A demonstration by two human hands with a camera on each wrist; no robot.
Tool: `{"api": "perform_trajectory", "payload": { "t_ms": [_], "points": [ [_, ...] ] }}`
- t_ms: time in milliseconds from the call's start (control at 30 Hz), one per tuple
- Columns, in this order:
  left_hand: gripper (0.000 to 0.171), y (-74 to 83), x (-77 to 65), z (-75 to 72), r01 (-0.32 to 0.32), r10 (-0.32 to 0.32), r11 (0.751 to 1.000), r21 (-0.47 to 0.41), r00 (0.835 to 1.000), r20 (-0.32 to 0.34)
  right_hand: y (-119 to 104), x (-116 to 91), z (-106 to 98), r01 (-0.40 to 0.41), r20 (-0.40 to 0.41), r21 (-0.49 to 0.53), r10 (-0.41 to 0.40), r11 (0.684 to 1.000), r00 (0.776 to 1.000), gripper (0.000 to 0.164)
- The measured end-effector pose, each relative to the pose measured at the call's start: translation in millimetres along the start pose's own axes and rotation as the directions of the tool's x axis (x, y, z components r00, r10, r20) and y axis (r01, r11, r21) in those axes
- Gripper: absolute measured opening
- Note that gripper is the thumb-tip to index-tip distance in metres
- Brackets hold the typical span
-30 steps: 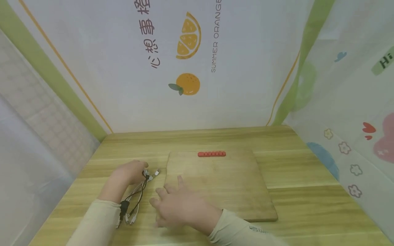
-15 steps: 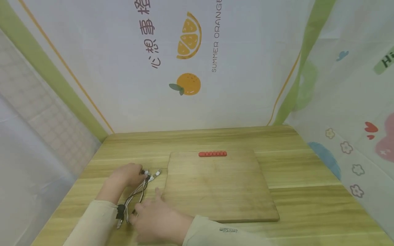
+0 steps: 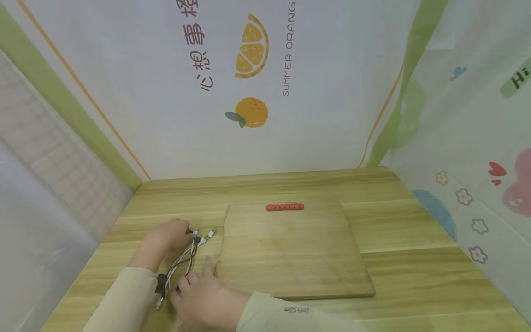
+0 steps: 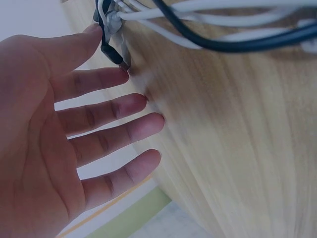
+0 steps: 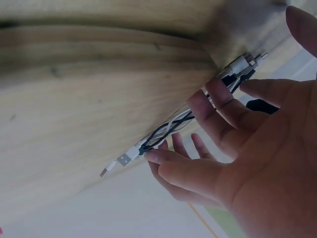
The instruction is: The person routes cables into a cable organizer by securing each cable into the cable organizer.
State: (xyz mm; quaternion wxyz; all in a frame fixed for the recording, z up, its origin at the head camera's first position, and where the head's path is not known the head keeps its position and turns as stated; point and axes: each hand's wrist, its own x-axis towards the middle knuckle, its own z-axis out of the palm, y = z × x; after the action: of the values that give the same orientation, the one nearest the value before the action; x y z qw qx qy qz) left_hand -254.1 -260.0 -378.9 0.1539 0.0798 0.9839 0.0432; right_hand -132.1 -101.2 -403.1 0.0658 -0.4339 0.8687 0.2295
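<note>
I've got a cable bundle [image 3: 180, 263], skinny whites and blacks, black strap [image 3: 161, 282] on it, lying on the table [image 3: 415, 281] left of the board [image 3: 298, 253]. Right hand [image 3: 205, 299] loose against it; left hand [image 3: 168, 237] at the plugs [image 3: 198, 238], can't tell if pinching.

1. The bare left hand [image 3: 168, 237] has its fingers [image 4: 128, 132] spread, nearly straight, thumb [image 4: 69, 49] apart.
2. The bare right hand [image 3: 203, 299] has gently bent fingers [image 5: 225, 104], thumb [image 5: 303, 29] well apart from their tips.
3. Behind both hands, pale cream fabric sleeves [image 3: 124, 299] end near the wrists [image 3: 146, 256].
</note>
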Motion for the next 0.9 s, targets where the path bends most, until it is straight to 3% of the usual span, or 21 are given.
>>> {"api": "perform_trajectory", "payload": {
  "t_ms": [233,533,900],
  "points": [
    [0.05,1.8,2.8,0.3,-0.005,0.005,1.0,0.007,1.0,-0.01,0.5,1.8,1.9,-0.01,0.001,0.008,0.01,1.0,1.0,0.078],
    [0.024,4.8,7.0,0.0,-0.022,0.023,0.999,0.024,0.998,-0.051,4.5,0.3,1.6,0.038,-0.006,0.101,-0.037,0.994,0.999,0.071],
    [0.021,7.5,6.5,0.1,0.009,-0.01,1.0,-0.016,0.998,-0.062,1.5,-0.2,4.7,0.029,-0.03,0.046,-0.027,0.999,0.999,0.067]
  ]
}}
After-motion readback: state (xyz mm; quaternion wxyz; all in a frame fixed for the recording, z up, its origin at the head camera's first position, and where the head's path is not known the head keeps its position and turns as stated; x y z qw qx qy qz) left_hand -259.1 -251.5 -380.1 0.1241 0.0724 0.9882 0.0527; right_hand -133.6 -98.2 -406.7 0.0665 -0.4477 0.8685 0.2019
